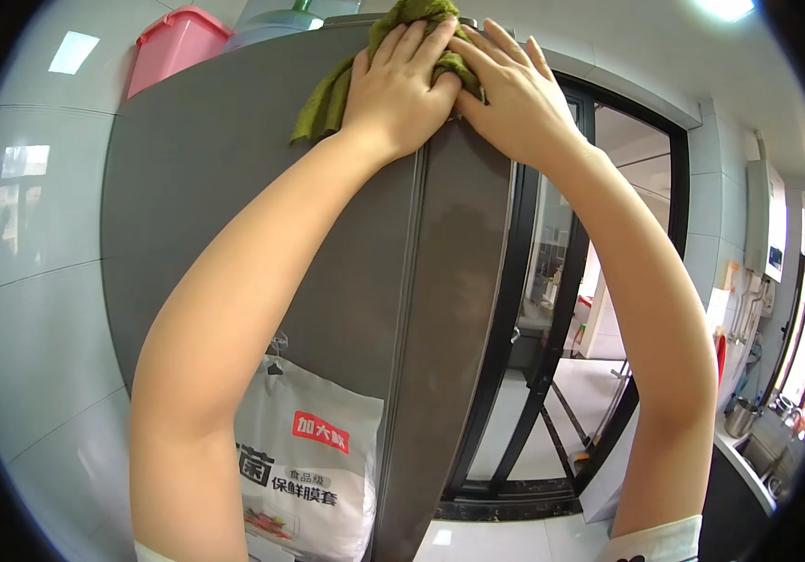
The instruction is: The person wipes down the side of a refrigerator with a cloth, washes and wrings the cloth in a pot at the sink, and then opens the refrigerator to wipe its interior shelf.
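Both arms reach up to the top of a tall grey cabinet-like appliance (234,187). A green cloth (327,98) lies bunched at its upper edge, with one end hanging down on the left. My left hand (402,89) presses on the cloth, its fingers somewhat spread. Beside it, my right hand (515,94) has its fingers spread, with the thumb side against the cloth and near my left hand. The palms and part of the cloth are hidden.
A pink bin (173,47) and a clear container (271,28) stand on top at the left. A white printed bag (313,459) hangs on the side. A black-framed glass door (561,281) is at the right, with a counter (744,464) beyond.
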`<state>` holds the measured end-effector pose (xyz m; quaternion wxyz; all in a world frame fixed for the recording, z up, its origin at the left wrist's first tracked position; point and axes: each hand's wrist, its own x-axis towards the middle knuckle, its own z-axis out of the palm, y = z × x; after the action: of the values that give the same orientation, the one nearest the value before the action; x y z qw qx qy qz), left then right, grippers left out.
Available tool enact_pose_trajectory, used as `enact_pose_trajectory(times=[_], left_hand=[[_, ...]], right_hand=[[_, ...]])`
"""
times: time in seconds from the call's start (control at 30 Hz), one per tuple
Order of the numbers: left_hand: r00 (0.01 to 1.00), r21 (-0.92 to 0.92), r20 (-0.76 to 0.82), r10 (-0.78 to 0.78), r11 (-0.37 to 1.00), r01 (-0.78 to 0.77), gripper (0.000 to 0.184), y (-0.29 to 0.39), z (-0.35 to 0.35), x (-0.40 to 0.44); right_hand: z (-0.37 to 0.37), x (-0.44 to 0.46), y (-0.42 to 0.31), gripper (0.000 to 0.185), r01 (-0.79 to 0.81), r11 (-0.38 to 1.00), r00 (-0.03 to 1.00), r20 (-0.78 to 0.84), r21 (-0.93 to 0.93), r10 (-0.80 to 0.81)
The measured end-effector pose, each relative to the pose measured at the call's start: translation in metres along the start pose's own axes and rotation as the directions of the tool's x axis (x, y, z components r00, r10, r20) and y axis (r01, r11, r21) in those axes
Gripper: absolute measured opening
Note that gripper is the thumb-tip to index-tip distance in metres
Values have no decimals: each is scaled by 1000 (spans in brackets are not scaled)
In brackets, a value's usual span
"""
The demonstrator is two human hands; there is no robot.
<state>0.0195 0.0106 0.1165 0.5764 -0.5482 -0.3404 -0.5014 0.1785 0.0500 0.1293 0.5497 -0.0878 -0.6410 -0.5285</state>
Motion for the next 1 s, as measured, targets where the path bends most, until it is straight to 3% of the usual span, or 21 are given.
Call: enact_pose_trajectory(times=[0.07,0.17,0.2,0.3,0.33,0.43,0.57,0.77,0.9,1.0], left_hand=[[1000,-25,11,19,999,-19,57,6,4,4],[996,-64,54,72,996,-68,58,21,6,5],[996,-99,42,77,992,-73,57,24,7,4],[989,-155,36,147,978,-139,55,24,2,-5],[983,-165,45,176,972,-166,56,24,-1,-11],[968,-190,95,234,958,-213,57,30,-16,-40],[938,-240,229,260,949,-205,66,49,-44,-88],[867,-190,446,224,970,-153,73,74,-68,-144],[881,-146,396,258,965,-217,75,58,-63,-123],[917,-30,311,250,967,-254,75,37,-54,-95]], right_hand=[[-4,-4,4,55,-16,1000,1000,5,-19,17],[-7,-16,12,55,13,999,988,-151,-44,-19],[-11,-20,9,54,41,999,977,-210,8,-38],[-35,-22,3,56,-18,898,1000,25,440,8],[-46,-27,-3,52,-127,903,982,183,411,55],[-34,-60,-3,51,53,908,998,-4,415,-56],[-56,-101,-32,53,31,871,995,63,490,-71],[-76,-150,-67,52,30,908,978,176,418,-113],[-77,-129,-64,60,24,938,971,217,345,-104],[-58,-100,-55,64,22,948,988,138,318,-69]])
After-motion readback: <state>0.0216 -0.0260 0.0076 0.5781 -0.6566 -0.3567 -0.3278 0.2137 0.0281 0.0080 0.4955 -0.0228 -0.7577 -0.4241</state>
